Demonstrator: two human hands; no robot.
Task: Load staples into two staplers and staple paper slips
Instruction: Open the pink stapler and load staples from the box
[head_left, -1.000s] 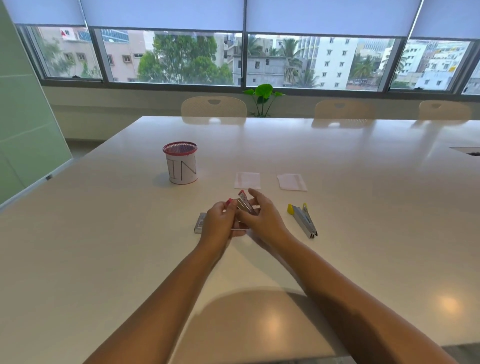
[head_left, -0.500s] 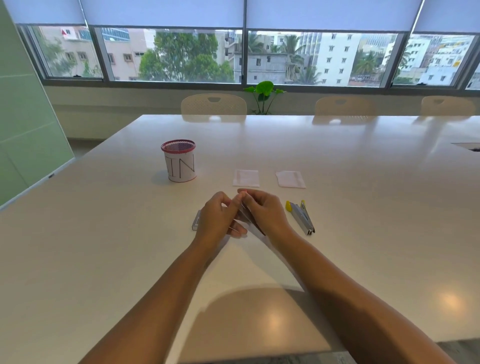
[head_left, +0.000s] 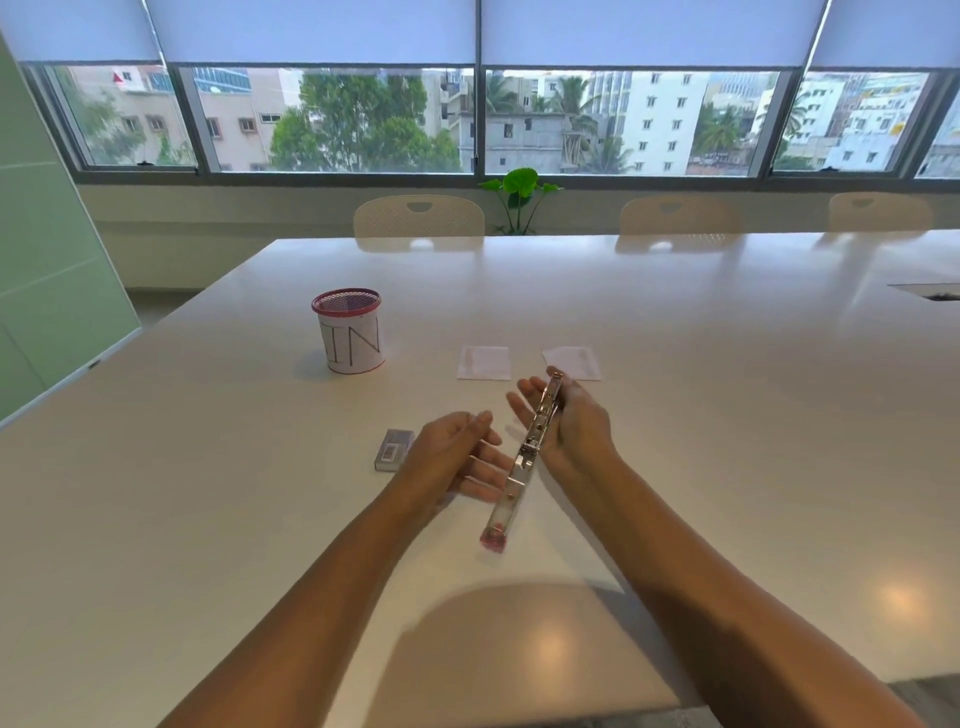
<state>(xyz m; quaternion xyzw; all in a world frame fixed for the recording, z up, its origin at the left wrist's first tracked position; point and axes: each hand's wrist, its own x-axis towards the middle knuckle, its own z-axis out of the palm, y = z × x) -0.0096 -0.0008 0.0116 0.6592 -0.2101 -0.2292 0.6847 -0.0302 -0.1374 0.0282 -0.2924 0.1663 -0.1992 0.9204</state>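
the right hand (head_left: 571, 421) holds the red-tipped stapler (head_left: 524, 462), which is swung fully open into one long strip: its metal end lies across the palm with the thumb side curled against it, the fingers beyond mostly straight, while the red end hangs toward the near edge of the table (head_left: 727, 415), just above the surface as far as can be told. the left hand (head_left: 457, 457) sits just beside the strip with its fingers loosely spread and nothing in them; whether a fingertip touches the metal cannot be told. left of that hand, partly hidden by it, lies the small staple box (head_left: 392, 449). no staple strip shows in either hand or in the open channel, so the loading of this first stapler looks opened up but not yet filled. farther toward the far edge, two paper slips (head_left: 483, 362) lie flat and side by side, apart from each other, and no staple can be made out in them. left of the slips stands a red-rimmed cup marked "in" (head_left: 349, 332). the second stapler is not visible in this view, possibly behind the right hand. by this showing nearly all of the job remains: filling both staplers, closing them, and stapling the slips.
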